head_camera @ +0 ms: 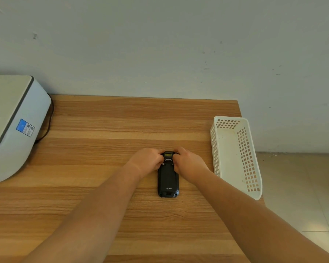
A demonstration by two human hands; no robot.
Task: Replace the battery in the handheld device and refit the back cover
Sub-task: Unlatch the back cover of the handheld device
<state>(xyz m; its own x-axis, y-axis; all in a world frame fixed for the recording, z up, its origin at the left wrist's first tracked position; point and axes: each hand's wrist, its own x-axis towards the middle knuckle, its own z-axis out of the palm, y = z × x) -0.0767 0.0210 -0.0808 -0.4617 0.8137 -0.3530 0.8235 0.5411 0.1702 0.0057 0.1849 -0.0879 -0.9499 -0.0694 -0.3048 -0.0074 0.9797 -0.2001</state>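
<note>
A black handheld device (168,179) lies back side up on the wooden table (106,130), its long axis pointing away from me, with the back cover on it. My left hand (146,161) grips the far left corner of the device. My right hand (188,162) grips the far right corner. The fingertips of both hands press at the top end beside a small latch and yellow label. No loose battery is in sight.
A white perforated plastic basket (235,156) stands at the table's right edge, with nothing in it. A white printer (13,126) with a dark cable sits at the left. The wall runs along the table's far edge; tiled floor lies to the right.
</note>
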